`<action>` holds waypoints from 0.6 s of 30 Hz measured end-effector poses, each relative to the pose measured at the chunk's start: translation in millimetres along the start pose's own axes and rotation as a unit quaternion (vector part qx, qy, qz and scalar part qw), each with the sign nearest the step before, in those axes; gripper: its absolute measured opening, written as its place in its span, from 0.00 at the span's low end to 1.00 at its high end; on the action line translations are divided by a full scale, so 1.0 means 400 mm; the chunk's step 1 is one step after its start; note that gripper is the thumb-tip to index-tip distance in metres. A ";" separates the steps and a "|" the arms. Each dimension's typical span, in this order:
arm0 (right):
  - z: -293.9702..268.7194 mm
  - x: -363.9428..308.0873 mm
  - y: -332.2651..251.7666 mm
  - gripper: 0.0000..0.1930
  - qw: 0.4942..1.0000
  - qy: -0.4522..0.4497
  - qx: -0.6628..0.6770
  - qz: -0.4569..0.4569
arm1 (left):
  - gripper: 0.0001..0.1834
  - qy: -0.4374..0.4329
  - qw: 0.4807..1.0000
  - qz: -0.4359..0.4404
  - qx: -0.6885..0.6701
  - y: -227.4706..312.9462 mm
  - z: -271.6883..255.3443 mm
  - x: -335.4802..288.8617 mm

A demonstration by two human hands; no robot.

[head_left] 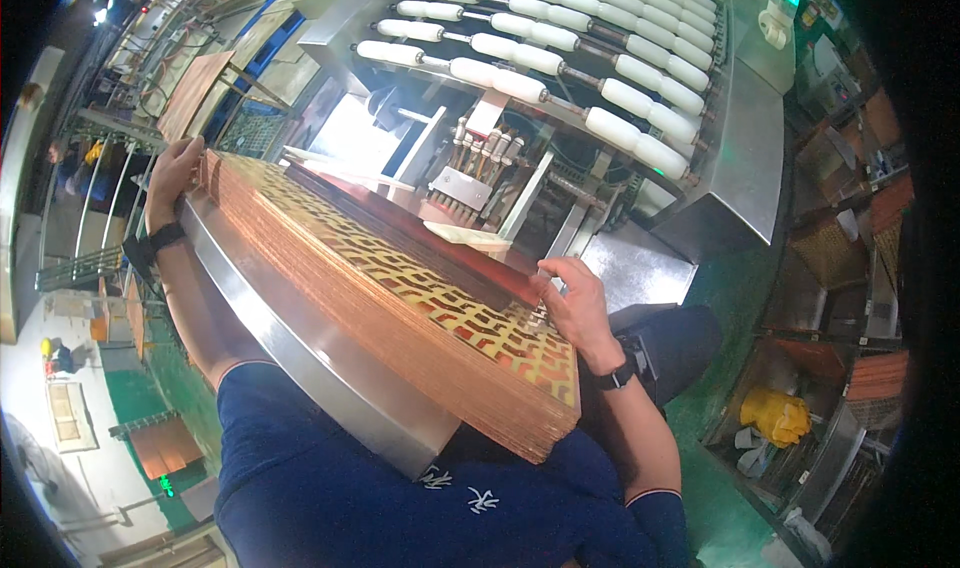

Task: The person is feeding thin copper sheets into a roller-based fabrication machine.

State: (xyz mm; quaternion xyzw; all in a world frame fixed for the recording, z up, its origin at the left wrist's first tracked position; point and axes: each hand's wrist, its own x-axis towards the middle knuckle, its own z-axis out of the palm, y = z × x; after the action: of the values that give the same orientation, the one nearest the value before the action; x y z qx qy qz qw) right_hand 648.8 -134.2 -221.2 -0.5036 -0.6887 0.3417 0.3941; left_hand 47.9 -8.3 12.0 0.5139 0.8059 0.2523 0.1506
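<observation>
A thick stack of copper-edged circuit board panels (400,313) lies across in front of my body, its top face patterned in yellow and copper. Under it runs a shiny metal ledge (300,343). My left hand (176,183) is closed round the far left corner of the stack, its fingertips partly hidden. At the right end, my right hand (575,303) has curled fingers and thumb pinched at the far edge of the top panel. Beyond the stack, a reddish-brown strip (400,218) extends toward my right fingers; whether it is a lifted panel I cannot tell.
Ahead stands a machine with rows of white rollers (510,78) in a steel housing (740,158). Hoses and metal fittings (475,168) sit below the rollers. Racks with copper-coloured panels and yellow gloves (775,418) stand at the right. A tilted panel rack (200,88) is at the left.
</observation>
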 end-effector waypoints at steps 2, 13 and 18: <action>0.005 0.002 -0.003 0.13 1.000 -0.004 0.001 -0.002 | 0.30 0.012 1.000 -0.006 0.016 -0.001 -0.006 -0.002; 0.015 0.033 0.005 0.13 0.999 0.033 0.036 0.003 | 0.30 0.000 0.999 0.020 -0.025 -0.032 -0.028 0.016; -0.005 0.035 0.014 0.16 0.995 0.092 0.028 0.031 | 0.29 -0.013 0.999 0.012 -0.043 -0.067 -0.037 0.049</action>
State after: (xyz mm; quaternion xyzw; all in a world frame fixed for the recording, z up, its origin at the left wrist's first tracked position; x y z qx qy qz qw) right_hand 650.4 -119.2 -222.4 -0.5429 -0.6234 0.3255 0.4591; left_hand 11.9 -3.5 9.3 0.5199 0.7860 0.2819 0.1803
